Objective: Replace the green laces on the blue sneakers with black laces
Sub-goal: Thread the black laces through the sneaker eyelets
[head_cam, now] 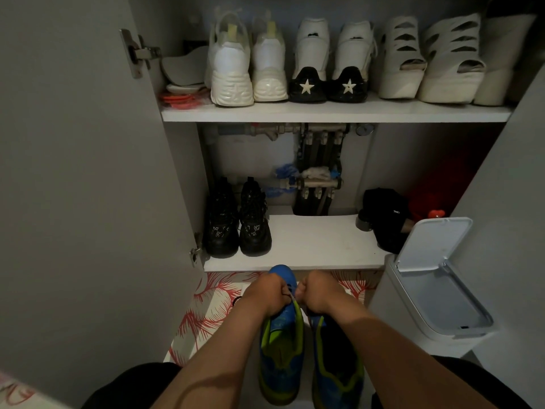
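With left hand (265, 293) and right hand (320, 293) both curled into fists, pinching a thin lace strand (290, 297) between them over the front half of one blue mesh sneaker with lime-green trim (280, 343), just in front of the lower white cupboard shelf (309, 246). Too dim to tell whether the strand is green or black. Just beside that shoe, also in front of the shelf, a matching second blue sneaker (337, 367), with no lacing visible on its uncovered part. Probably mid-task: working at the first shoe's eyelets, with lacing left to finish on at least one sneaker.
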`<state>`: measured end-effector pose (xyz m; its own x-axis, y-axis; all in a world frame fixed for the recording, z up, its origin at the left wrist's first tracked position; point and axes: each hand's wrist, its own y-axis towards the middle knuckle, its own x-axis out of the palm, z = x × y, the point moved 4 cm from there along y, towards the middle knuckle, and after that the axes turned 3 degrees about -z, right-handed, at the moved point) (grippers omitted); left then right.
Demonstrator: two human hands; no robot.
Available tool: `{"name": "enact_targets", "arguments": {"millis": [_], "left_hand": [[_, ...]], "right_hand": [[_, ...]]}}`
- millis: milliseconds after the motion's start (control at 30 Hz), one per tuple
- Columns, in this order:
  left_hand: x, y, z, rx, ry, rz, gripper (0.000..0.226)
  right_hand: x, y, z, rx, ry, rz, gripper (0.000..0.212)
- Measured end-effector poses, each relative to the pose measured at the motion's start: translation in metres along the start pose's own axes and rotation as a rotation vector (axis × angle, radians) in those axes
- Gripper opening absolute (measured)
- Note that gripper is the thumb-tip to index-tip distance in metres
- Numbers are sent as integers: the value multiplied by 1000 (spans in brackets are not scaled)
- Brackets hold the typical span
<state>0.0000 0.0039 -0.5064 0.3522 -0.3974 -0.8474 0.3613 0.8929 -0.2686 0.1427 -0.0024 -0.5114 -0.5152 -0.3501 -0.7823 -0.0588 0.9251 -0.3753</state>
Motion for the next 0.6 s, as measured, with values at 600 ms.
{"name": "enact_targets", "arguments": {"millis": [600], "left_hand": [[-28,-14,9,-22,241,52,41]], "right_hand": [[-40,-20,18,72,610,278,16]]}}
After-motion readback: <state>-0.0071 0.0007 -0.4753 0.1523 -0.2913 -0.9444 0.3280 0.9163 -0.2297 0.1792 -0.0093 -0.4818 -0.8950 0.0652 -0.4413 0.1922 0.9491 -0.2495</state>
